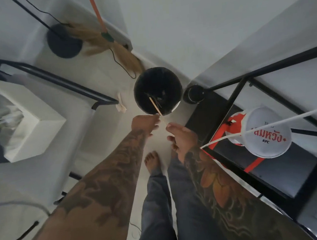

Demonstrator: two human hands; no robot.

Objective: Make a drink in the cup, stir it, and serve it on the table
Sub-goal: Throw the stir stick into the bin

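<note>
A thin wooden stirring stick [156, 108] is held over the near rim of a round black waste bin [158, 92], which is seen from directly above on the pale floor [104, 129]. The stick is pinched near its middle between the thumb and fingertips of the left hand [144, 124], whose other fingers are curled loosely, and its near end is met by the fingertips of the right hand [180, 137], which is likewise closed in a light pinch; whether the right fingers actually grip the stick cannot be told. The far end of the stick is seen against the dark inside of the bin. Beyond the bin, a broom [107, 37] with an orange handle is leaned against the white wall. To the right of the bin, a black metal rack [265, 74] is seen, with a white KFC bucket [259, 131] on it. No cup is visible. Bare feet [152, 162] and grey trousers are seen on the near side of the bin.
</note>
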